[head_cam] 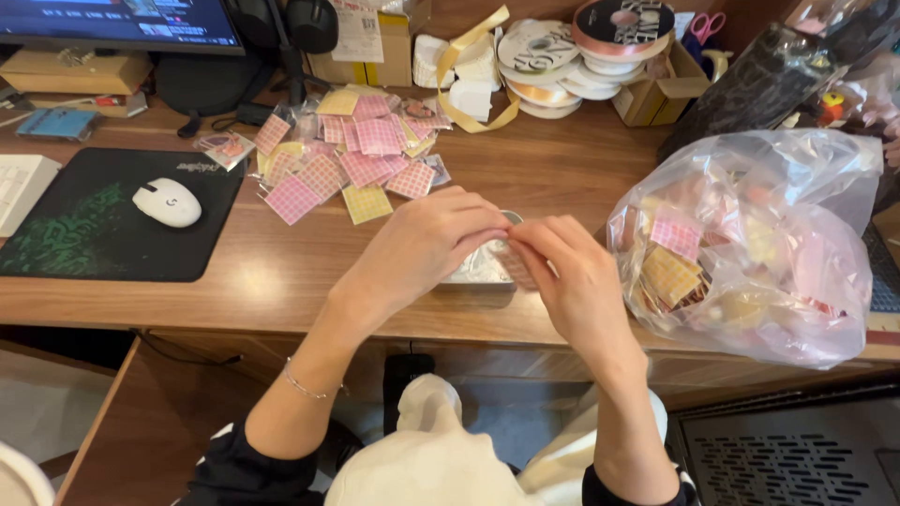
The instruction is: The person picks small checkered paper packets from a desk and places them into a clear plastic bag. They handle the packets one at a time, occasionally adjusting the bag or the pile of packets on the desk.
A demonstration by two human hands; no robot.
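- Wooden desk [562, 178]: bare strip along its front edge, left of the hands.
- Clear plastic bag [750, 244] fills the right end.
- Pink-and-yellow packets [347, 159] pile toward the back.
- Left hand [422, 248] and right hand [572, 276] pinch one small packet [516, 267] together over a foil tray [478, 267] at the front edge.

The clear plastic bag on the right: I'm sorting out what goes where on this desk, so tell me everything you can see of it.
The clear plastic bag is thin, crinkled, glossy film with a faint pink tint. It sits slumped and bulging on the wooden desk, at the right near the front edge, its top gathered loosely. Through the film show many small checked packets in pink, yellow and orange, heaped loosely. Neither the left hand nor the right hand touches it; the right hand is nearer.
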